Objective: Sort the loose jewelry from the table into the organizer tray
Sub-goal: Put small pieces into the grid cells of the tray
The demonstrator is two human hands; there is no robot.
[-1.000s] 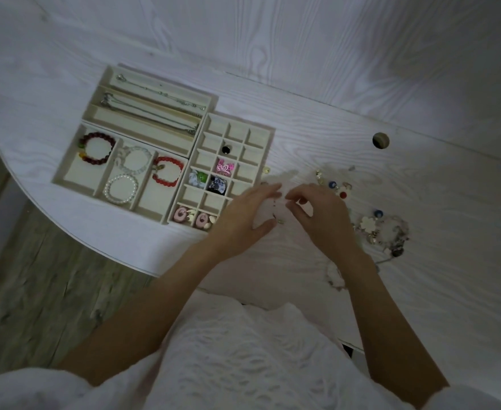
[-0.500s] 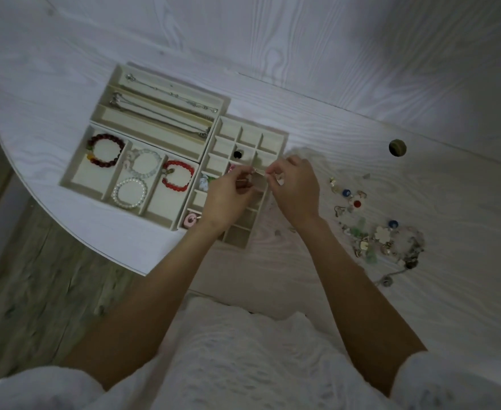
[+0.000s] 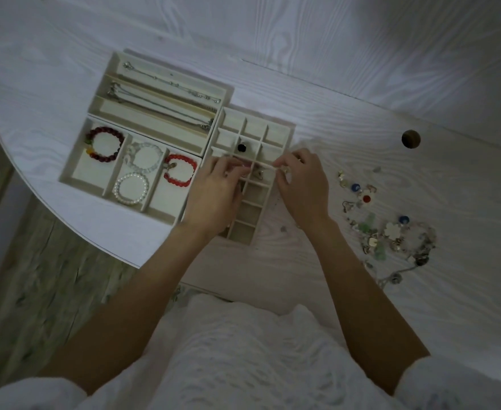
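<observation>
A home, most likely a bedroom or dressing corner. A rounded white wood-grain table [image 3: 317, 69] with a cable hole [image 3: 411, 139] stands over wood-look flooring [image 3: 36, 276]. On it lie a cream jewelry organizer tray [image 3: 166, 93] holding personal bracelets and a scatter of loose trinkets [image 3: 391, 229]. The light is dim.

The person wears a white knitted top [image 3: 243, 359] with an open, wavy texture. Its short sleeves [image 3: 438, 383] end above the elbows, leaving both forearms bare; no rings or watch show.
</observation>
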